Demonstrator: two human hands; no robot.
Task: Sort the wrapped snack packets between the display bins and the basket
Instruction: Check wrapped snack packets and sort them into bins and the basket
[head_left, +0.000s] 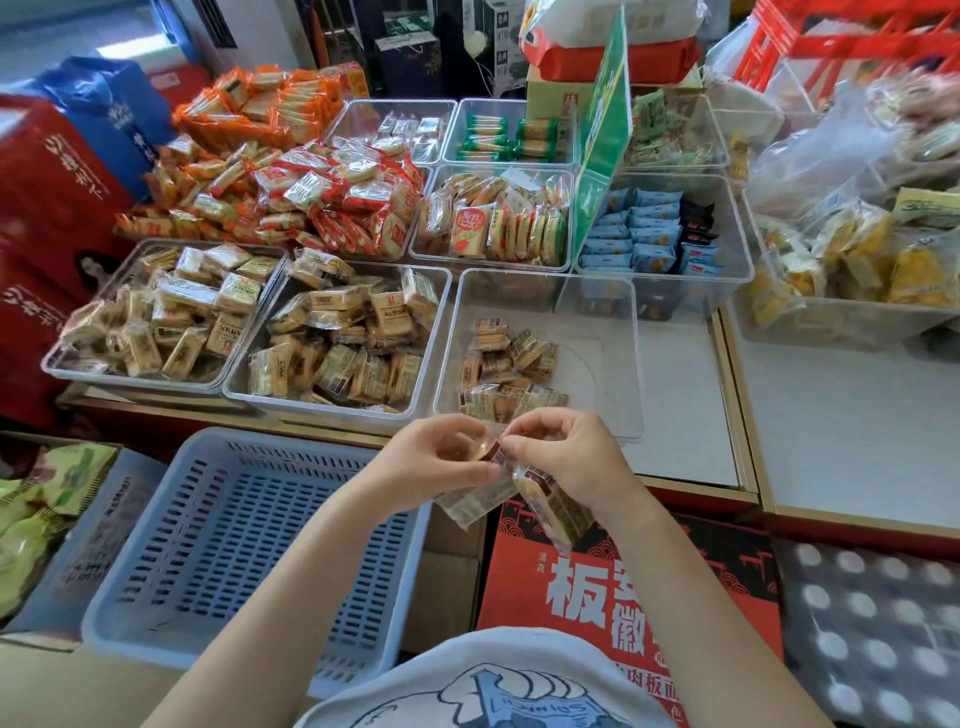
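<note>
Both hands pinch wrapped snack packets (519, 493) between them: left hand (441, 457), right hand (566, 457). The basket (218, 545) lies near-left, the sparse bin (597, 364) just beyond.

Both bare forearms extend forward from the lower frame edge and converge, bringing the hands together at frame centre. Left hand (441, 452): palm turned toward the right hand, fingers curled, thumb and fingertips pinching wrapped snack packets (511, 493) at their upper edge. Right hand (563, 452): wrist bent, fingers curled downward, fingertips meeting the left fingertips on the same packets, which hang below the fingers.
</note>
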